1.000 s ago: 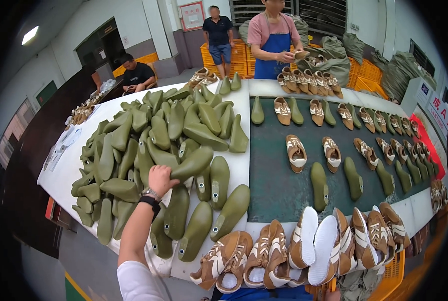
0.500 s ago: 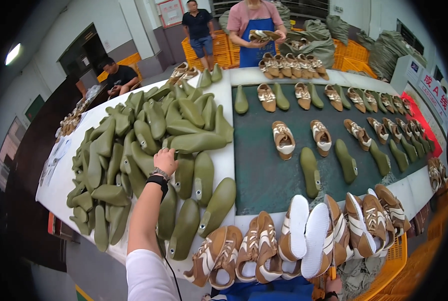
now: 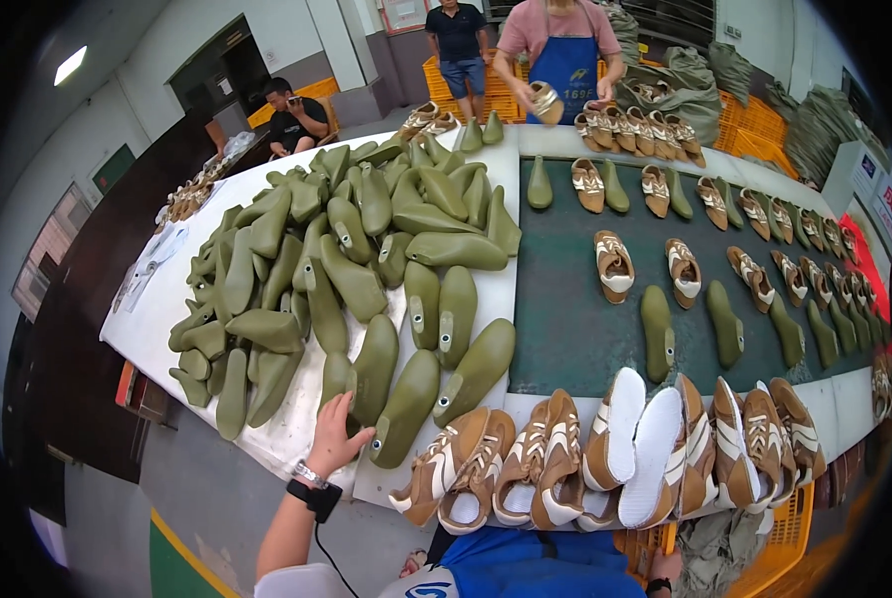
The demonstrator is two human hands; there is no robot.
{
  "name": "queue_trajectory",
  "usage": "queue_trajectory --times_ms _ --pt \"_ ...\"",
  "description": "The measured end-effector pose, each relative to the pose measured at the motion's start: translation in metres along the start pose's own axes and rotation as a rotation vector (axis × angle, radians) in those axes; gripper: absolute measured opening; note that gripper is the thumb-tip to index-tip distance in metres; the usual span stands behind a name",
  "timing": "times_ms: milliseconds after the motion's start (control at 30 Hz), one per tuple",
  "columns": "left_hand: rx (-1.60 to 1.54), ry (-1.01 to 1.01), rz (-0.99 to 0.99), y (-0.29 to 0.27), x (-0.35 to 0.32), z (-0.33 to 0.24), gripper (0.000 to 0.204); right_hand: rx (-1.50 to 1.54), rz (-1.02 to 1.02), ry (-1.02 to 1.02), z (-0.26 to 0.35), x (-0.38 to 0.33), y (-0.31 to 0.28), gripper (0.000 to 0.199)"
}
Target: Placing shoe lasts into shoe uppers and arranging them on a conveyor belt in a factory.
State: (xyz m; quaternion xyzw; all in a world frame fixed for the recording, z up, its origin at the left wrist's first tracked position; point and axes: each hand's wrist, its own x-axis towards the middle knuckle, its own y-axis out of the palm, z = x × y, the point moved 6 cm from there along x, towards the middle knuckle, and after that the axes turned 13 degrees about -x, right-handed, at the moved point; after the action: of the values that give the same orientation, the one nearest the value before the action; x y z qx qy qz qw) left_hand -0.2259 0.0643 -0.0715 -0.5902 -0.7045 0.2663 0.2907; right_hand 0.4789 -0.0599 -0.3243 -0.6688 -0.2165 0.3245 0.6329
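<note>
Olive-green plastic shoe forms (image 3: 346, 269) lie heaped over the white surface (image 3: 152, 324) in the left half of the frame, many piled on one another, with a looser row of them along the near edge. The left hand (image 3: 334, 439) sits low and left of centre, its fingers spread and resting on the heel end of one near-edge shoe form (image 3: 371, 374); it is not closed around it. A dark watch (image 3: 313, 491) is strapped to that wrist, and a thin black cord hangs below it. The right hand shows only as a sliver at the bottom edge, right of centre, beside a yellow crate (image 3: 765, 548), and I cannot tell whether it holds anything.

Along the lower middle, tan and white shoes (image 3: 565, 463) stand packed side by side on the surface edge, two turned to show white soles. To the right a dark green belt (image 3: 575, 329) carries more shoes and single forms in spaced rows towards the upper right. At the top centre a person in a blue apron (image 3: 568, 62) holds a shoe over the belt; another stands behind, and a third sits at the upper left.
</note>
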Motion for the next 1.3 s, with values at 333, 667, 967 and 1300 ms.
queue_trajectory --times_ms 333,667,967,1300 --pt "0.365 0.120 -0.294 0.022 0.021 -0.035 0.060 0.002 0.048 0.059 0.014 -0.005 -0.017 0.030" --pt "0.611 0.266 0.545 0.128 0.132 -0.099 0.060 0.018 0.025 0.063 0.016 -0.007 -0.027 0.028" --pt "0.484 0.178 0.430 0.253 0.252 -0.123 0.054 -0.019 0.044 0.070 0.010 -0.012 -0.026 0.027" --pt "0.382 0.007 0.687 0.267 0.231 -0.167 0.067 -0.009 0.057 0.035 0.010 -0.009 -0.023 0.031"
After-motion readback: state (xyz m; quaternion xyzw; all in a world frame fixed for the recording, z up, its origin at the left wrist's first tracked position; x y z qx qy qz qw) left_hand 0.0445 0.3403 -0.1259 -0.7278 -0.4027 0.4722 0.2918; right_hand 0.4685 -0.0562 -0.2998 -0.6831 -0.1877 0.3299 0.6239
